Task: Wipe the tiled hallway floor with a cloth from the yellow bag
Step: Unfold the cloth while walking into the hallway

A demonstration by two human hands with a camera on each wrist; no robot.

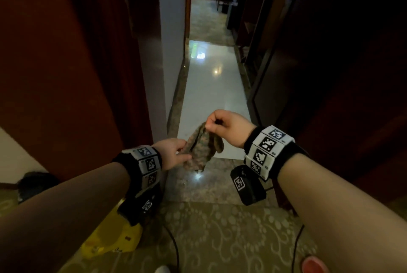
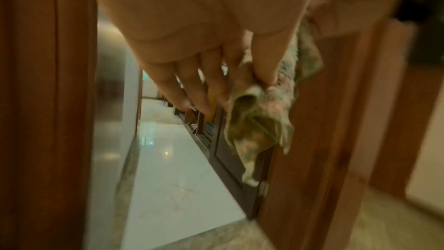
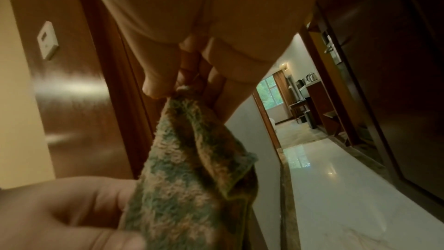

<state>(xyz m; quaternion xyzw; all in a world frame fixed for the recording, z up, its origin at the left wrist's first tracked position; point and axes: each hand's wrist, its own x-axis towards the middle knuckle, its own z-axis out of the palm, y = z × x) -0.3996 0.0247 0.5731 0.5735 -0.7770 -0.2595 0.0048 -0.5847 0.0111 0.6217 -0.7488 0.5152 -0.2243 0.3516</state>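
The white tiled floor runs forward as a narrow open lane between a red-brown door along its left edge and dark cabinetry along its right; the yellow bag sits by the near-left edge

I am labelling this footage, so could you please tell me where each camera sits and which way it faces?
Head: worn on the head, facing forward and down the hallway floor; both forearms, left hand and right hand hold the cloth; yellow bag below.
Left wrist: looks along the left hand; its fingers pinch the cloth.
Right wrist: looks along the right hand; its fingers pinch the cloth's top, left hand at bottom left.
Shared: all three show cloth and floor.
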